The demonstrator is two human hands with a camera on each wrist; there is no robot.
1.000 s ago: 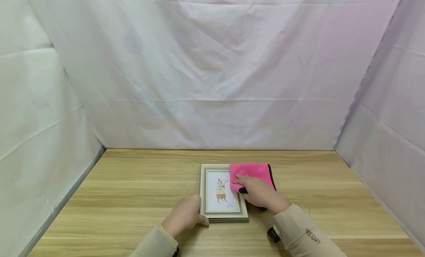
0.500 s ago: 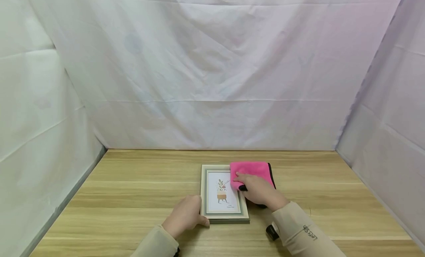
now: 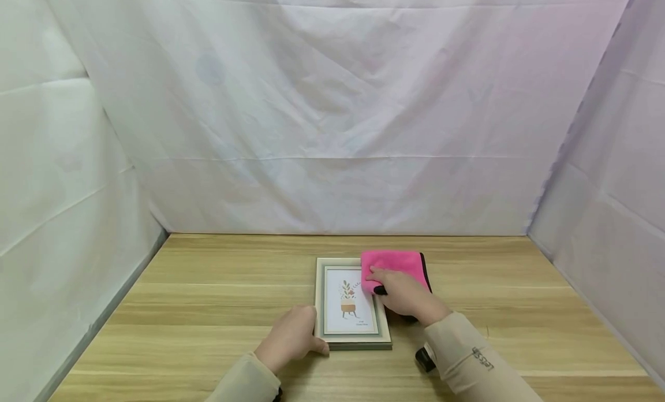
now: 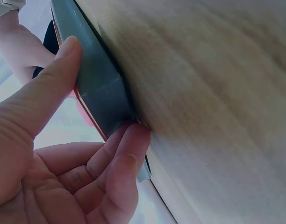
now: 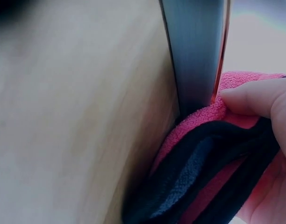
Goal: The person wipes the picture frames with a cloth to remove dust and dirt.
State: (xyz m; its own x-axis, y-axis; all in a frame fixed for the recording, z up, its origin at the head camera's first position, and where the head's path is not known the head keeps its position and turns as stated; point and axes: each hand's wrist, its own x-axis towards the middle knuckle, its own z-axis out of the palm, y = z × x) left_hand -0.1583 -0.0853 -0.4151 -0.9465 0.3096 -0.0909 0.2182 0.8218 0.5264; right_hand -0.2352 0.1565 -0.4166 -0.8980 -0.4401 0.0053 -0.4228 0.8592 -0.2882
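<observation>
A picture frame with a pale border and a potted-plant print lies flat on the wooden table. At its near left corner my left hand grips it, thumb along the near side and fingers against the left side; the left wrist view shows the thumb and curled fingers on the greenish side wall. My right hand holds a folded pink cloth with black edging over the frame's upper right part. In the right wrist view the thumb presses the cloth against the frame's side.
The wooden table extends on both sides of the frame. White fabric hangs behind the table as a back wall, with more at the left and right. A black wrist-worn piece sits beneath the right sleeve.
My right hand and the pink cloth have slid slightly away from me along the frame's right side. My left hand keeps its grip on the corner, and the frame stays in place.
</observation>
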